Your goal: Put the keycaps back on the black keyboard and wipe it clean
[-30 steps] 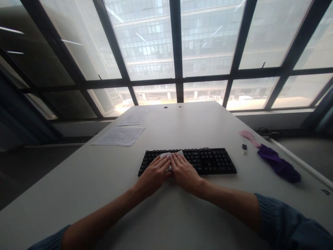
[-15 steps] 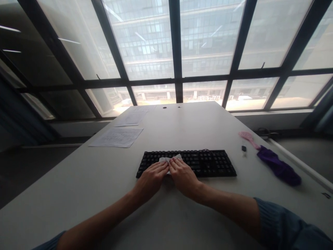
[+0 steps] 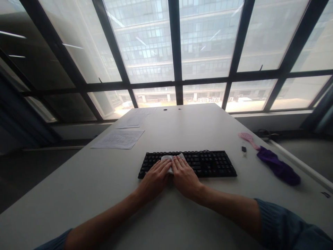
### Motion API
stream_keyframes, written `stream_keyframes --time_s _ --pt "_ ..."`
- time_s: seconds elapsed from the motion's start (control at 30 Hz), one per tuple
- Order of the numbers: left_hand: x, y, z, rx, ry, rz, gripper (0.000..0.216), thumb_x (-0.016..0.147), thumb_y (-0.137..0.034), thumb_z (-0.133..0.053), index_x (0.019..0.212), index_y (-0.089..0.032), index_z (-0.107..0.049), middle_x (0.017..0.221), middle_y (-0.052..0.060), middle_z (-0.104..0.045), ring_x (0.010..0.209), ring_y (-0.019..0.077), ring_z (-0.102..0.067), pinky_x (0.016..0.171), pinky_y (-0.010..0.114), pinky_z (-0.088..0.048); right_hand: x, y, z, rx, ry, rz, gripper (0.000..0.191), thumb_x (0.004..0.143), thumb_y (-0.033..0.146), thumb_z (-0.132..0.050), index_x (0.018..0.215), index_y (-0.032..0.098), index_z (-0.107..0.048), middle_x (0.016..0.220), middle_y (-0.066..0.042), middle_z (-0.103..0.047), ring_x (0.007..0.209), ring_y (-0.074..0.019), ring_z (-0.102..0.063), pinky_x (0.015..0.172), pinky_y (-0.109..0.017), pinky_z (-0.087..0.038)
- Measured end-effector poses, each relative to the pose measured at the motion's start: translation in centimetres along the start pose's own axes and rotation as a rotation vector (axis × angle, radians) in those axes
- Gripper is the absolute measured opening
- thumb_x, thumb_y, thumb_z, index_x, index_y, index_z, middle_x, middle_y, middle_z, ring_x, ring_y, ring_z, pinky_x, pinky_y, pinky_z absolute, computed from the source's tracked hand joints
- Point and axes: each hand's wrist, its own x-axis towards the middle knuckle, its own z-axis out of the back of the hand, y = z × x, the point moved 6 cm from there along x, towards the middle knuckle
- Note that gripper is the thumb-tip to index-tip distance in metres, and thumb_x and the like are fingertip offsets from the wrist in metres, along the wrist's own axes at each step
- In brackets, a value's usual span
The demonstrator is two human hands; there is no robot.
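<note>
A black keyboard (image 3: 213, 164) lies on the white table in front of me. On its left-middle keys rests a crumpled white tissue (image 3: 166, 158), partly covered by my fingers. My left hand (image 3: 155, 176) comes in from the lower left, its fingers close together over the tissue. From the right, my right hand (image 3: 185, 177) presses on the same tissue, and the fingertips of both hands meet. Both thumbs are hidden beneath the hands.
Printed paper sheets (image 3: 118, 139) lie at the table's left edge. On the right are a pink hairbrush (image 3: 248, 138), a small black-and-white object (image 3: 244, 149) and a purple cloth item (image 3: 278, 165). Large windows (image 3: 203, 41) stand behind the white table (image 3: 179, 128).
Both hands and the tissue have shifted slightly to the right and forward over the keys. The fingers now lie flatter on the tissue. My view has tilted a little.
</note>
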Motion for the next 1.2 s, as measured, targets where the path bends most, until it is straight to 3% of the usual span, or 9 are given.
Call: stream_keyframes --time_s 0.1,0.37,0.6,1.0,1.2 --pt "-0.2 0.4 -0.8 0.046 0.054 -0.015 0.05 0.097 -0.012 -0.044 0.147 -0.013 -0.048 0.152 0.014 -0.051 0.142 0.0271 -0.047 0.119 0.05 -0.041 0.0 -0.2 -0.3 0.003 0.007 -0.002 0.052 0.097 0.019 -0.048 0.144 -0.004 -0.051 0.151 -0.026 -0.046 0.142 -0.035 -0.045 0.118 -0.046 -0.038" --pt "-0.1 0.7 -1.1 0.021 0.112 -0.007 0.05 0.095 -0.008 -0.04 0.143 -0.014 -0.052 0.15 0.013 -0.053 0.143 0.0254 -0.045 0.121 0.049 -0.038 0.3 -0.4 -0.4 0.035 0.046 0.025 0.05 0.097 0.017 -0.049 0.142 -0.004 -0.054 0.149 -0.026 -0.049 0.141 -0.0344 -0.047 0.118 -0.046 -0.038" --pt "-0.3 0.7 -1.4 0.004 0.103 0.022 0.057 0.091 -0.003 -0.039 0.146 -0.015 -0.048 0.153 0.013 -0.049 0.145 0.0246 -0.042 0.121 0.048 -0.037 0.4 -0.4 -0.1 0.055 0.056 0.03 0.049 0.096 0.017 -0.05 0.141 -0.003 -0.055 0.149 -0.026 -0.05 0.141 -0.0341 -0.046 0.119 -0.046 -0.037" --pt "-0.1 0.6 -0.9 -0.035 0.112 0.065 0.049 0.091 -0.006 -0.041 0.137 -0.017 -0.051 0.148 0.012 -0.053 0.142 0.0232 -0.044 0.122 0.046 -0.032 0.3 -0.5 -0.3 0.052 0.018 0.04 0.047 0.096 0.017 -0.051 0.139 -0.001 -0.057 0.146 -0.024 -0.053 0.139 -0.0334 -0.048 0.118 -0.045 -0.038" --pt "0.8 0.4 0.3 -0.049 0.15 0.065 0.043 0.089 -0.014 -0.05 0.131 -0.02 -0.054 0.143 0.011 -0.055 0.135 0.0266 -0.048 0.121 0.049 -0.029 0.3 -0.5 -0.1 0.058 0.021 0.032 0.048 0.096 0.019 -0.052 0.139 -0.002 -0.057 0.146 -0.025 -0.054 0.14 -0.0329 -0.048 0.118 -0.045 -0.038"
